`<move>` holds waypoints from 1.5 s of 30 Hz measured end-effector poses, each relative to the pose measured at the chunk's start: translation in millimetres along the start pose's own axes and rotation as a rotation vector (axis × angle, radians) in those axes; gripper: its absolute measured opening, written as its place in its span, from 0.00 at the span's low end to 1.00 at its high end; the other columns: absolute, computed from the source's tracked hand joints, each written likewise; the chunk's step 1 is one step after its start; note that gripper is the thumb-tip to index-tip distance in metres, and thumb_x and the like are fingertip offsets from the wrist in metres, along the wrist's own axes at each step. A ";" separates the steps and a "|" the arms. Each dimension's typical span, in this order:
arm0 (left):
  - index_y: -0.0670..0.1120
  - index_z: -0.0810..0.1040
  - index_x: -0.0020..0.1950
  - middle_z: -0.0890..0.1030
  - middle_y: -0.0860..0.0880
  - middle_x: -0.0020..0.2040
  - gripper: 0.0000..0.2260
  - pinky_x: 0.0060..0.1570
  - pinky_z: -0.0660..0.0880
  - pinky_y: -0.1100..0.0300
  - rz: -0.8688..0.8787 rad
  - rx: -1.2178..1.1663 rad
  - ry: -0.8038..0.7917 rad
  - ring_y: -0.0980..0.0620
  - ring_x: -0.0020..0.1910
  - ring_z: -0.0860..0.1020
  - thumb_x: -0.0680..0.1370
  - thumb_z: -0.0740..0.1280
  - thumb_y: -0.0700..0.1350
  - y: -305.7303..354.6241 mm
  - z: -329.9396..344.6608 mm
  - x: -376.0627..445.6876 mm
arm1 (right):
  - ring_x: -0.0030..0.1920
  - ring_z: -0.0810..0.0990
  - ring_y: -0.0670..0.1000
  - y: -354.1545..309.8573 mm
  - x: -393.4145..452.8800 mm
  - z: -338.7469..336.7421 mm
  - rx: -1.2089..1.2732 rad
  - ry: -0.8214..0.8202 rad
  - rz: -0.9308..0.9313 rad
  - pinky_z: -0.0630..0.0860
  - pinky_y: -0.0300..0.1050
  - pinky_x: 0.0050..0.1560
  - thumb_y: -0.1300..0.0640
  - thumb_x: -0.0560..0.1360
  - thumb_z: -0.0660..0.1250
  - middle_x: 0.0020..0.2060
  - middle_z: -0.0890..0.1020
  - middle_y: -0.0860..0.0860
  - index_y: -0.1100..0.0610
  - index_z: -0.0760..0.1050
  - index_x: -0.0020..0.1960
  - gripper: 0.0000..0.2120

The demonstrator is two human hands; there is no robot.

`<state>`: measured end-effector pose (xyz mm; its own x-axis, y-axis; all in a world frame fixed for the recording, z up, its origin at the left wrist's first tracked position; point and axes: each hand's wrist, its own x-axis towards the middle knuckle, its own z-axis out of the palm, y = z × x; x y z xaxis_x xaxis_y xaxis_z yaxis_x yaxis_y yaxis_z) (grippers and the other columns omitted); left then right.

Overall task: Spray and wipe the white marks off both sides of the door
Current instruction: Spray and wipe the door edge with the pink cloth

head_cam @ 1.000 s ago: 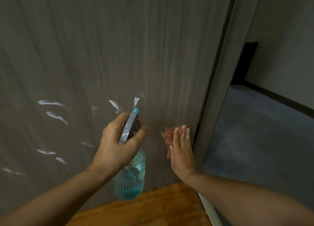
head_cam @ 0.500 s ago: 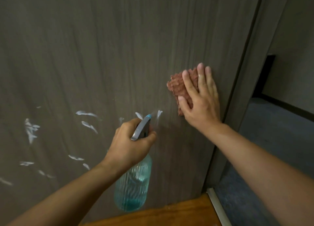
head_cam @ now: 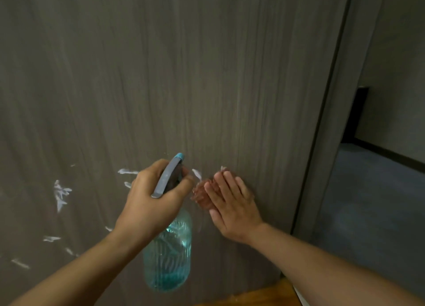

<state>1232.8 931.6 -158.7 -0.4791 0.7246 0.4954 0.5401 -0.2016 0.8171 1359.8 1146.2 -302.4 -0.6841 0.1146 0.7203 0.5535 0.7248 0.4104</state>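
The door (head_cam: 207, 75) fills the view, its free edge at the right beside the frame (head_cam: 340, 121), with grey floor (head_cam: 368, 202) beyond. White marks (head_cam: 61, 194) lie scattered over its lower left; two small ones sit just above the hands. The bottle (head_cam: 167, 255) hangs from the left hand (head_cam: 151, 204), whose fingers curl round its neck, with the nozzle aimed at the door, likely ready to wet the next marks. The right hand (head_cam: 232, 204) presses flat, fingers straight, holding the reddish cloth (head_cam: 202, 195) against the door just right of the bottle. The cloth has open room up and toward the edge; leftward, the bottle stands in its way.
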 end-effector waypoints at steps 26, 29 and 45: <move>0.47 0.80 0.44 0.74 0.46 0.34 0.08 0.33 0.69 0.53 -0.027 -0.016 0.028 0.53 0.31 0.71 0.77 0.74 0.50 -2.5 -4.4 5.4 | 0.83 0.40 0.58 43.8 105.4 -68.8 0.145 0.243 0.388 0.41 0.55 0.83 0.47 0.83 0.54 0.83 0.45 0.58 0.57 0.44 0.85 0.36; 0.47 0.80 0.44 0.73 0.50 0.32 0.08 0.33 0.69 0.54 -0.037 -0.024 0.019 0.54 0.30 0.71 0.78 0.73 0.49 -7.9 -3.3 8.3 | 0.83 0.45 0.63 49.1 138.9 -85.2 0.146 0.330 0.507 0.45 0.59 0.83 0.48 0.83 0.56 0.83 0.49 0.62 0.60 0.49 0.84 0.35; 0.44 0.78 0.42 0.77 0.47 0.34 0.08 0.29 0.68 0.62 -0.068 0.178 0.038 0.56 0.28 0.71 0.76 0.74 0.45 -39.4 -4.3 -11.0 | 0.83 0.42 0.58 7.4 112.4 -56.9 0.114 0.230 0.224 0.46 0.57 0.82 0.44 0.85 0.52 0.83 0.47 0.57 0.54 0.51 0.85 0.32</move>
<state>1213.8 928.8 -195.1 -0.5425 0.7066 0.4543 0.6180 -0.0307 0.7856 1314.1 1125.8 -186.5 -0.4195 0.1325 0.8980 0.6119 0.7721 0.1719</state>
